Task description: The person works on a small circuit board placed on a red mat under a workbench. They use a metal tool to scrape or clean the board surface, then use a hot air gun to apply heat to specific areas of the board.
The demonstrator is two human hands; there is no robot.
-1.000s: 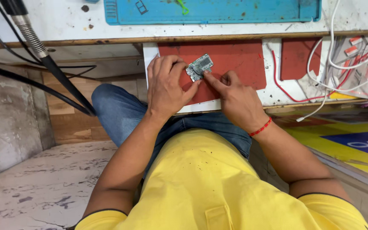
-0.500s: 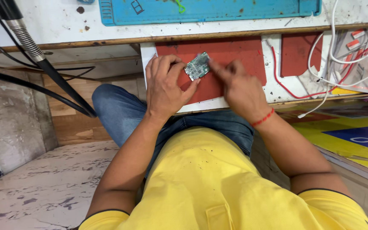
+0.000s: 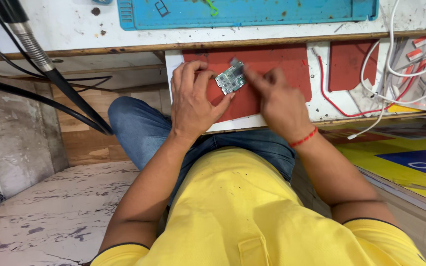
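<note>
The work on the small circuit board (image 3: 230, 80) looks mid-way, nothing visibly finished. The left hand (image 3: 192, 101) grips the board by its left edge over the red mat (image 3: 272, 61) under the desk's front edge. The right hand (image 3: 277, 101), blurred, touches its right corner; I cannot tell whether it pinches something.

Left hand (image 3: 193, 101) pinches a small circuit board (image 3: 230, 80) (greenish-grey) over the red mat (image 3: 272, 64); right hand (image 3: 279, 101) touches it.
</note>
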